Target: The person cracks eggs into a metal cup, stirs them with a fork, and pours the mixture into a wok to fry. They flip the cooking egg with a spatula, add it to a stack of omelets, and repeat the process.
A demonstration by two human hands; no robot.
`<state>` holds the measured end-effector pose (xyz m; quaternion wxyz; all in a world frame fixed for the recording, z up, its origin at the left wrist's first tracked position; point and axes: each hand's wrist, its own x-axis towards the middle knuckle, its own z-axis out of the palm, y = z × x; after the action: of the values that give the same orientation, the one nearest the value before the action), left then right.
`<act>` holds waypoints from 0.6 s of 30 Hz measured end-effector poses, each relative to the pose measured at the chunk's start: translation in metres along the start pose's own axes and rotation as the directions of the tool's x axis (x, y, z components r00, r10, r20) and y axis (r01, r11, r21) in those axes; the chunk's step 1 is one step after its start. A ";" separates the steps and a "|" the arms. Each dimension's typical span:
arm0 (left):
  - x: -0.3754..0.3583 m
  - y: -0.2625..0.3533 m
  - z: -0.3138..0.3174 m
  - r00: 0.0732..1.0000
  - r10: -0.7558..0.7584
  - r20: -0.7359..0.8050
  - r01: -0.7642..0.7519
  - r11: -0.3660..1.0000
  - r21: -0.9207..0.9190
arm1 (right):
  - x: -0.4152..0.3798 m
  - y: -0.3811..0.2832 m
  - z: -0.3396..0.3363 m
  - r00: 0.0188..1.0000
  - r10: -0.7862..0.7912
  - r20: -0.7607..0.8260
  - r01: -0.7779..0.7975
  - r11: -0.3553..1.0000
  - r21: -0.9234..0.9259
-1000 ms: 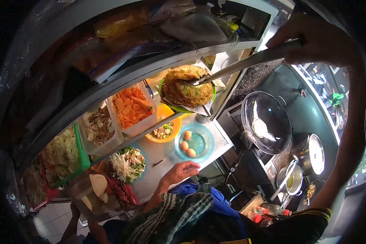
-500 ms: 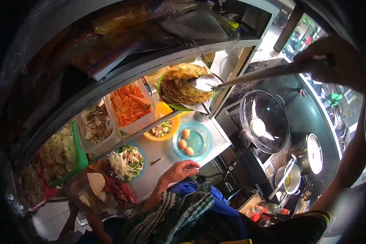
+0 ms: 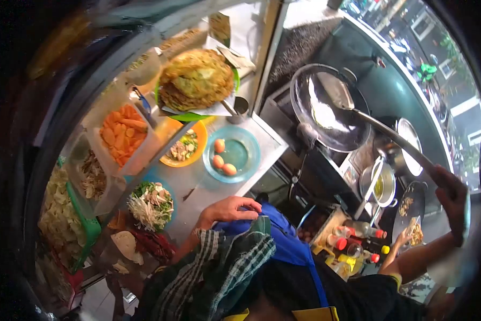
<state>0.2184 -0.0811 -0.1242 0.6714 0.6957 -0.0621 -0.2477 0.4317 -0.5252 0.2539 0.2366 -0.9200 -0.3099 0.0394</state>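
Observation:
My right hand is closed around the long handle of a wok spatula. The spatula's blade is over the black wok, inside its rim; a bright glare hides part of the wok's bottom. My left hand is held loosely open above my blue apron, its fingers slightly bent and holding nothing. Beyond it a blue plate carries three brown eggs. A stack of fried omelettes lies on paper in a green-rimmed dish, up and left of the plate.
Tubs of sliced carrots and cabbage stand left. A plate of chopped vegetables and an orange bowl are nearby. Right are a pot and sauce bottles. Another person's hand is near food at lower right.
My right hand has brought the spatula from the omelette stack over to the wok. The view has shifted. Another person's hand now shows at lower right.

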 end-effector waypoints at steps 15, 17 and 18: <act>0.052 0.015 0.012 0.981 -0.171 0.097 0.173 0.985 -0.018 | 0.000 0.127 0.279 0.742 0.670 0.010 -0.383 0.412 0.827; 0.053 0.008 0.010 0.977 -0.214 0.020 0.215 0.968 -0.128 | 0.010 0.132 0.287 0.750 0.660 0.051 -0.322 0.296 0.899; 0.051 0.004 0.009 0.973 -0.230 0.008 0.229 0.964 -0.133 | 0.015 0.136 0.291 0.745 0.665 0.056 -0.285 0.241 0.928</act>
<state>0.2595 -0.1110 -0.1334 0.6833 0.6527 0.0380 -0.3248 0.4550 -0.4912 -0.0651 0.7147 -0.6828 0.1101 0.1044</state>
